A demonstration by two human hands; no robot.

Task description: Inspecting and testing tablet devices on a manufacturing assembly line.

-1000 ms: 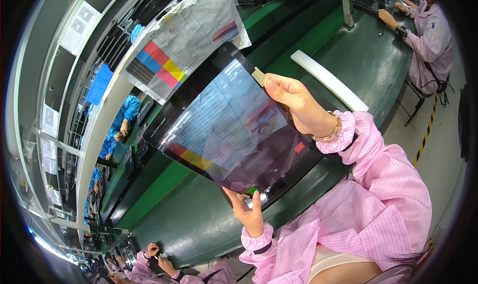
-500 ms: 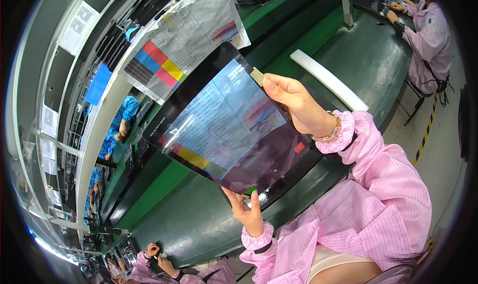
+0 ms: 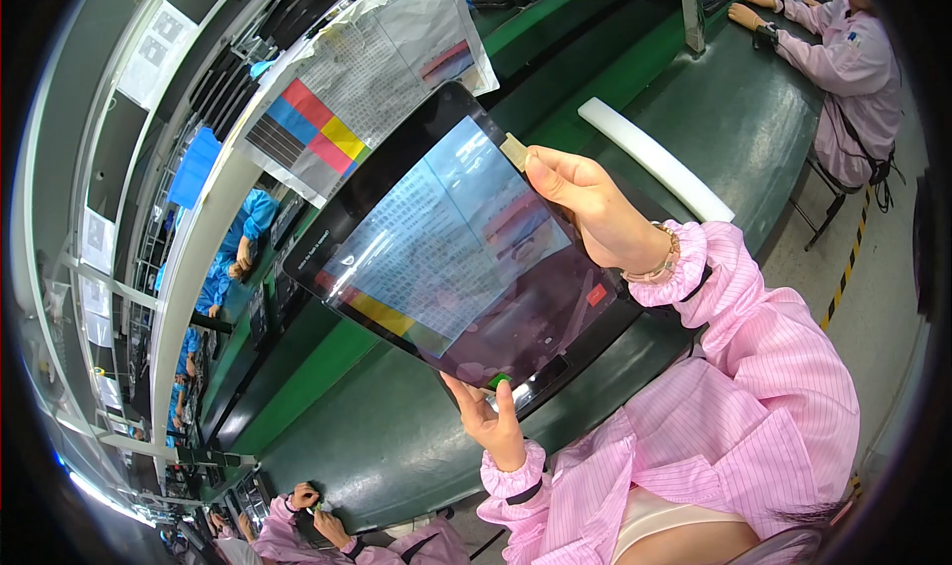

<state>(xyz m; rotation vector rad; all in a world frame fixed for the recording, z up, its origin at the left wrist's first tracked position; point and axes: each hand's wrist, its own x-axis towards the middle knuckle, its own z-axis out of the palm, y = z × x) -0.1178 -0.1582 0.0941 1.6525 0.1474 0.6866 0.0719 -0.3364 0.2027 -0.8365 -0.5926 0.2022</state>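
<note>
I hold a black tablet [image 3: 446, 258] tilted up in front of me, and its glossy dark screen mirrors a printed sheet. My right hand [image 3: 590, 208] grips the upper right edge, fingertips next to a small beige tab [image 3: 514, 152] on the rim. My left hand [image 3: 486, 416] holds the lower edge, thumb beside a small green tab [image 3: 499, 380]. A small red mark [image 3: 596, 294] shows on the screen near my right wrist. Pink striped sleeves cover both my arms.
A printed sheet with colour blocks [image 3: 337, 119] hangs behind the tablet. A white foam strip [image 3: 654, 159] lies on the dark green bench [image 3: 377, 446]. People in pink sit at top right [image 3: 843, 59] and bottom left [image 3: 297, 525]. Yellow-black floor tape [image 3: 848, 268] runs on the right.
</note>
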